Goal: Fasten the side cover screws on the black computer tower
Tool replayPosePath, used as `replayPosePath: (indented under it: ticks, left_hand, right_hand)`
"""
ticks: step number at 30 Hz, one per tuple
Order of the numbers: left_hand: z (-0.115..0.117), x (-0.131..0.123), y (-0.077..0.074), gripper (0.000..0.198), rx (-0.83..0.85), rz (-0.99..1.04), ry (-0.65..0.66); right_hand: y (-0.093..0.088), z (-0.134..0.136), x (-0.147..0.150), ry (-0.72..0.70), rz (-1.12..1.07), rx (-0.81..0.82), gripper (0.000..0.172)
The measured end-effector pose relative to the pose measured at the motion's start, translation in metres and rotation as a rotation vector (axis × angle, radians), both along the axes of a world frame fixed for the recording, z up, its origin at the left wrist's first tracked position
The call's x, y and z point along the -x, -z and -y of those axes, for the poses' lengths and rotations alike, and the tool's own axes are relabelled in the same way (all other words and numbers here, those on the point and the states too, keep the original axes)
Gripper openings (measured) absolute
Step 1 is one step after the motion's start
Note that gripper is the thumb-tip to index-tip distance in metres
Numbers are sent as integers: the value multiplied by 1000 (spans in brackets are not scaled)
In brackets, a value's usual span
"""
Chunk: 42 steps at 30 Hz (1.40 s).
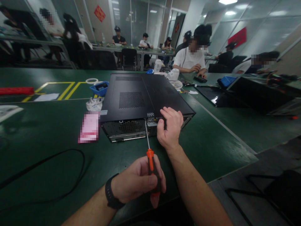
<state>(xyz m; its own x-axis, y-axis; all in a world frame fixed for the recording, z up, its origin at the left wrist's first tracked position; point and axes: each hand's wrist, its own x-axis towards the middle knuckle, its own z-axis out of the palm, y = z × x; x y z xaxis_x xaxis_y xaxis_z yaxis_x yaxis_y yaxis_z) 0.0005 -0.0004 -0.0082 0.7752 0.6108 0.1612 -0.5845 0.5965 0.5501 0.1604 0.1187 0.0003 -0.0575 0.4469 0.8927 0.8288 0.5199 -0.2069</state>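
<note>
A black desktop computer case (161, 94) lies flat on the green table, its rear panel (128, 126) facing me. My left hand (138, 179) is closed around a screwdriver (150, 161) with an orange and dark handle. The screwdriver's shaft points away from me, and its tip meets the rear panel just under the top cover, near a checkered sticker (150, 115). I cannot make out the screw there. My right hand (171, 127) rests at the rear edge of the case, right of the tip, fingers extended over the cover and thumb apart.
Left of the case are a blurred pink paper (89, 127), crumpled white gloves (94, 104) and a blue bin (99, 88). A black cable (81, 153) loops at the lower left. Across the table a person (191, 58) handles parts; a dark panel (218, 95) lies at right.
</note>
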Motion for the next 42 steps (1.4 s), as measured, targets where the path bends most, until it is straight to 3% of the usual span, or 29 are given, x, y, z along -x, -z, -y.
replayPosePath:
  ticks: [5,11,22,31,42]
  left_hand:
    - [0,1,-2,36,21,-16,10]
    - [0,3,-3,23,2,-12,-11]
    - [0,2,-3,32,51,8,41]
    - [0,0,4,26,-26,-11,-8]
    - [1,3,2,28,-5,-23,10]
  right_hand:
    - [-1,0,0,1,10,-15,34]
    - [1,-1,0,0,9,-18,34]
    - [1,0,0,4,7,-10,35]
    - [0,-1,0,11,12,-17,34]
    - [0,0,0,-5,6,1,37]
